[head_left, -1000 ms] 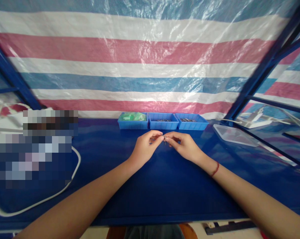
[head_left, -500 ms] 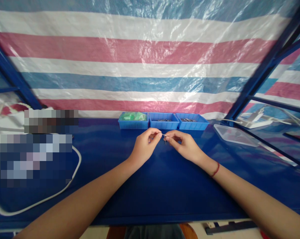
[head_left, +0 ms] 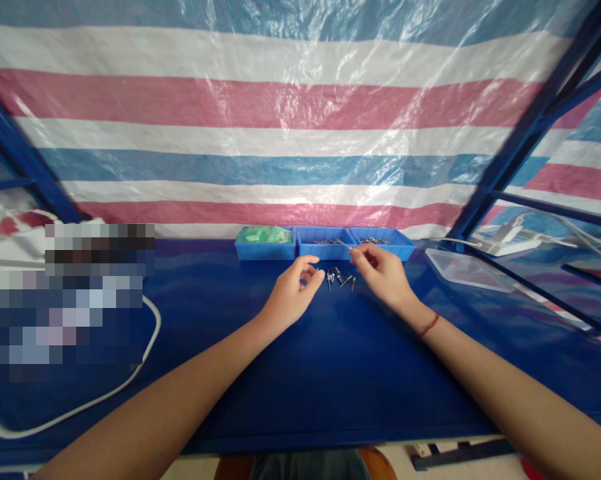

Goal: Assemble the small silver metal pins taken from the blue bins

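Note:
My right hand (head_left: 380, 270) pinches a slender metal pin (head_left: 343, 244) between thumb and fingertips, just in front of the middle blue bin (head_left: 325, 251). It looks like a blind rivet, though it is too small to be sure. To the left, my left hand (head_left: 291, 290) hovers with thumb and fingers curved apart, nothing visible between them. Several similar metal pins (head_left: 338, 277) with thicker collars lie loose on the dark blue table (head_left: 300, 373), in the gap between my hands.
Beside the middle bin stand a left bin (head_left: 265, 251) with green packets and a right bin (head_left: 393, 252) with metal pieces. A clear plastic lid (head_left: 468, 272) lies at right. A white cable (head_left: 148, 363) loops at left. Blue frame posts (head_left: 505, 143) flank the table.
My hands have separated. The right hand has moved right and slightly away from me with a pin, while the left has loosened its pinch. The loose pins on the table now show.

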### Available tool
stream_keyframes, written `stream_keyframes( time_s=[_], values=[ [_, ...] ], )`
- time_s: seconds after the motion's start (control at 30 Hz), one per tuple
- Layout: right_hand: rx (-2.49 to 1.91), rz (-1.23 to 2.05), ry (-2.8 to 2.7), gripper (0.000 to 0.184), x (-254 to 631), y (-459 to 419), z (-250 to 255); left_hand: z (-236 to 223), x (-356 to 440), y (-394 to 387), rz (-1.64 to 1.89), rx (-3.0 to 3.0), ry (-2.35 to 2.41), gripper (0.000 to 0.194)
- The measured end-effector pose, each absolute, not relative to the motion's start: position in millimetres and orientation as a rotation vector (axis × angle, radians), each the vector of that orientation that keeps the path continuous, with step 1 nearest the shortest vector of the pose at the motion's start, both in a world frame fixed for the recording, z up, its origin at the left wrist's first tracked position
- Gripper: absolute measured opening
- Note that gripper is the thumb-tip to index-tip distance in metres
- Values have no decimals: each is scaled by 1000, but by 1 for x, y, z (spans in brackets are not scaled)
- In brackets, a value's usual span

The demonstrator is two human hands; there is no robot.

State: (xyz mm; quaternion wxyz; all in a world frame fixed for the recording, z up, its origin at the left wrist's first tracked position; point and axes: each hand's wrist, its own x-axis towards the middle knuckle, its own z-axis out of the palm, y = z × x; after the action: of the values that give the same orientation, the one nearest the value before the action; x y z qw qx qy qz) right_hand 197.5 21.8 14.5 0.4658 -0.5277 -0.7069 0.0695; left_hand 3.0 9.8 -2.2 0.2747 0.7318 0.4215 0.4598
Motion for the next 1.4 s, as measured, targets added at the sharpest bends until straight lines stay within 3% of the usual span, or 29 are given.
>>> stream_keyframes(
  time_s=[0.17,0.4,0.73,1.07,1.3,1.4],
  values=[
    [-1533,70,-1376,34,244,58,9,-1,6,2,1009,2503,1033,24],
    [-1679,-73,-1381,35,262,64,6,-9,10,1,625,2788,1198,33],
    [-1469,55,-1751,26,219,42,7,-4,2,12,728,2666,1373,14],
    [-1001,160,-2382,17,183,13,0,-7,2,11,845,2676,1314,25],
    [-1003,351,-2165,18,182,11,3,-6,4,8,1254,2125,1111,31],
    [-972,412,-2120,18,180,9,6,-4,4,6,1265,2052,1108,20]
  ],
)
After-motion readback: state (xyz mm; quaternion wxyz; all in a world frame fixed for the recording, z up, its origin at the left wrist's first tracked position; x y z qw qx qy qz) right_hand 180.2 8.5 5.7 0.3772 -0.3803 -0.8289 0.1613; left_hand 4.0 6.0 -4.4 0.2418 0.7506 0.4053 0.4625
